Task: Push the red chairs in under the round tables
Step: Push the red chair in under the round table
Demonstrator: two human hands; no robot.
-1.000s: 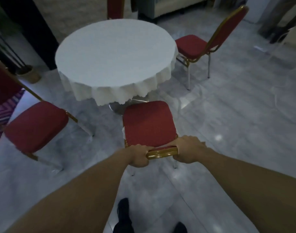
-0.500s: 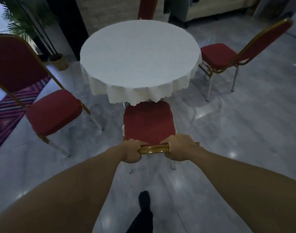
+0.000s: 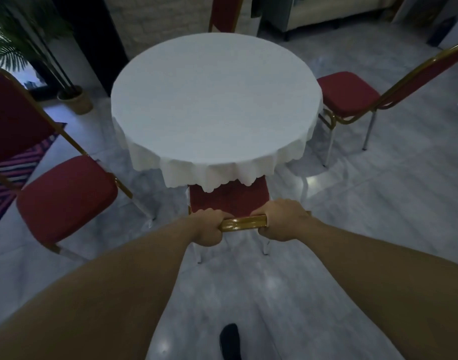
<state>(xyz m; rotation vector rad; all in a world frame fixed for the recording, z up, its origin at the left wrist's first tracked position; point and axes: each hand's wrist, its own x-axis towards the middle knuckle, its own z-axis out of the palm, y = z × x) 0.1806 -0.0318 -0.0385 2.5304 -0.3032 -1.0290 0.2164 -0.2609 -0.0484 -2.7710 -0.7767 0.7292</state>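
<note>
A round table (image 3: 215, 100) under a white cloth stands in front of me. A red chair (image 3: 230, 200) with a gold frame sits at its near side, the front of the seat hidden beneath the hanging cloth. My left hand (image 3: 208, 226) and my right hand (image 3: 281, 220) both grip the gold top rail of its back. Another red chair (image 3: 64, 196) stands to the left, pulled away from the table. A third red chair (image 3: 348, 93) stands at the right, also out from the table. The back of a fourth red chair (image 3: 225, 13) shows beyond the far side.
A potted palm (image 3: 74, 100) stands at the back left beside a dark doorway. A striped rug (image 3: 12, 172) lies at the left edge. A sofa (image 3: 326, 11) lines the back wall. My dark shoe (image 3: 230, 341) shows on the glossy grey floor.
The chair in my hands has slid forward, and its seat now sits partly under the tablecloth. I have stepped closer to the table.
</note>
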